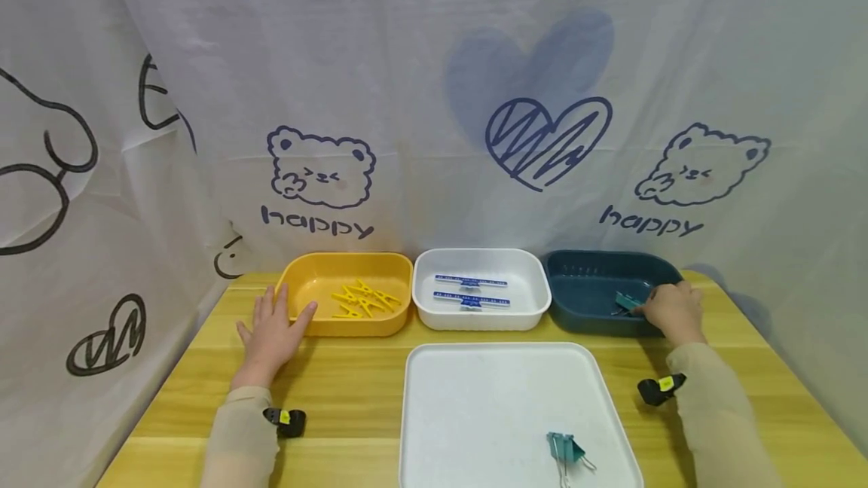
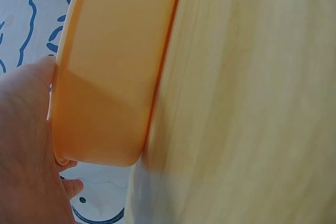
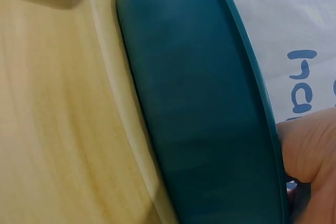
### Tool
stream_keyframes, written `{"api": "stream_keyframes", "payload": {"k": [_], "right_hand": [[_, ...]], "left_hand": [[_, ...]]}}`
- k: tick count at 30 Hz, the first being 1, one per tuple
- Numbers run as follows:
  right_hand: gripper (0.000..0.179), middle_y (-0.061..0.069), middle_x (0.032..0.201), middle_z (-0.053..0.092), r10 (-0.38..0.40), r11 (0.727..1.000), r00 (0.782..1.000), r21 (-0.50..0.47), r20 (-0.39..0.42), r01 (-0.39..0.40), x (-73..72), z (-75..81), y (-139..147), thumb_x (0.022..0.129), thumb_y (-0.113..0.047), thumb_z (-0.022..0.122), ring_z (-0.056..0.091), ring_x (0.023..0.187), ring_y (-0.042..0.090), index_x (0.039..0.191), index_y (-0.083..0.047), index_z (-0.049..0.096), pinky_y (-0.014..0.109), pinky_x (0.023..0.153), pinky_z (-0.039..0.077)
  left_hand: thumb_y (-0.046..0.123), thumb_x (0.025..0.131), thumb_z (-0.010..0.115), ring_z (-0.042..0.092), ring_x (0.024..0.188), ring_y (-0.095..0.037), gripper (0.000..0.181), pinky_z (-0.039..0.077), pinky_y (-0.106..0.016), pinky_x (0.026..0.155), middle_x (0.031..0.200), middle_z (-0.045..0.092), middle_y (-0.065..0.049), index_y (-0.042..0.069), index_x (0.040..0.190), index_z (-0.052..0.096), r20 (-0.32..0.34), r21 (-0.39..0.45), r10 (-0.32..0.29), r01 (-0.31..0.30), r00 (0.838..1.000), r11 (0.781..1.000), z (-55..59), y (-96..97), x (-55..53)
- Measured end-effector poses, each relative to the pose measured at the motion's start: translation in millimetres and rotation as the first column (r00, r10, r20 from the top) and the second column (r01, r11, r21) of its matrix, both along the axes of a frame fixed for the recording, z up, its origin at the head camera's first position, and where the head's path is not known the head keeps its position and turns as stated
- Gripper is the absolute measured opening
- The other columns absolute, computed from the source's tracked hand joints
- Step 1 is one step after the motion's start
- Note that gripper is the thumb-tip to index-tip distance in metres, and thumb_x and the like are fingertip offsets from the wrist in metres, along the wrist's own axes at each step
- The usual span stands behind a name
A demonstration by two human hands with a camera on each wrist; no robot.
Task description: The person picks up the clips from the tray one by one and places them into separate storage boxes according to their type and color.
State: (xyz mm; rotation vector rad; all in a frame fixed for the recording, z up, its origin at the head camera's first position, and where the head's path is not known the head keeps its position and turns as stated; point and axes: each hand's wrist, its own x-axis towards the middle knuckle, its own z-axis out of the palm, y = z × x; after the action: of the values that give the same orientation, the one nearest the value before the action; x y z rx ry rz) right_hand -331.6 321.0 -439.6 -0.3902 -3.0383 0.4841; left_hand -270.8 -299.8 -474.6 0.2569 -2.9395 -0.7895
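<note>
In the head view my left hand [image 1: 273,330] rests with spread, straight fingers on the left end of the yellow bin [image 1: 294,320]. The left wrist view shows that hand [image 2: 23,145] against the bin's rim. Several yellow clothespins [image 1: 366,297] lie inside. At the right, my right hand [image 1: 676,312] reaches over the rim of the dark teal bin [image 1: 576,315], its fingertips pinching a teal binder clip [image 1: 628,302]. The right wrist view has the bin wall hiding the fingertips and clip. Another teal binder clip [image 1: 566,449] lies on the white tray [image 1: 488,398].
Between the coloured bins stands a white bin [image 1: 481,320] holding two long blue clips [image 1: 471,300]. All three bins line the back of the wooden table [image 1: 339,382], close to a printed curtain [image 1: 420,96]. The tray sits in front of them.
</note>
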Motion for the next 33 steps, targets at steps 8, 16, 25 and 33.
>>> {"api": "stream_keyframes", "payload": {"k": [8, 16, 25, 33], "right_hand": [[0.048, 0.041, 0.116, 0.043, -0.017, 0.999, 0.995, 0.044, 0.103, 0.013, -8.9, 1.0, 2.0, 0.081, -0.027, 0.075, 0.038, 0.102, 0.053, 0.101, 0.015, 0.063, 0.06, 0.087, 0.04], [0.067, 0.043, 0.124, 0.037, -0.003, 1.0, 0.979, 0.029, 0.202, -0.003, -15.9, -0.9, 6.0, 0.083, -0.03, 0.073, 0.034, 0.113, 0.06, 0.123, 0.019, 0.05, 0.067, 0.094, 0.038], [0.069, 0.04, 0.125, 0.04, -0.039, 0.999, 0.978, 0.032, 0.206, 0.033, -19.0, -3.5, 0.3, 0.082, -0.032, 0.073, 0.034, 0.113, 0.055, 0.124, 0.018, 0.05, 0.065, 0.095, 0.037], [0.07, 0.04, 0.123, 0.04, -0.029, 0.999, 0.981, 0.021, 0.193, 0.026, -20.8, -5.5, 1.8, 0.081, -0.033, 0.074, 0.033, 0.111, 0.053, 0.123, 0.017, 0.051, 0.065, 0.094, 0.037]], "left_hand": [[0.072, 0.094, 0.027, -0.008, 0.148, -0.05, 0.096, -0.01, -0.079, 0.106, 0.162, -0.005, -0.027, 0.005, 0.157, 0.001, 0.004, -0.004, -0.001, 0.001, 1.0, 1.0, 1.3, 1.3, -0.6], [0.073, 0.094, 0.026, -0.01, 0.148, -0.049, 0.096, -0.011, -0.078, 0.106, 0.162, -0.007, -0.026, 0.006, 0.157, 0.0, 0.023, 0.002, -0.002, 0.002, 1.0, 1.0, 1.6, 3.0, 1.2], [0.072, 0.094, 0.028, -0.009, 0.148, -0.049, 0.095, -0.01, -0.078, 0.106, 0.162, -0.006, -0.026, 0.006, 0.157, 0.001, 0.021, 0.003, 0.004, -0.004, 1.0, 1.0, 1.9, 2.4, 2.1], [0.07, 0.095, 0.029, -0.008, 0.148, -0.05, 0.094, -0.01, -0.079, 0.106, 0.162, -0.005, -0.027, 0.004, 0.157, 0.003, 0.011, 0.003, 0.005, -0.005, 1.0, 1.0, 5.6, 2.7, 2.6]]}}
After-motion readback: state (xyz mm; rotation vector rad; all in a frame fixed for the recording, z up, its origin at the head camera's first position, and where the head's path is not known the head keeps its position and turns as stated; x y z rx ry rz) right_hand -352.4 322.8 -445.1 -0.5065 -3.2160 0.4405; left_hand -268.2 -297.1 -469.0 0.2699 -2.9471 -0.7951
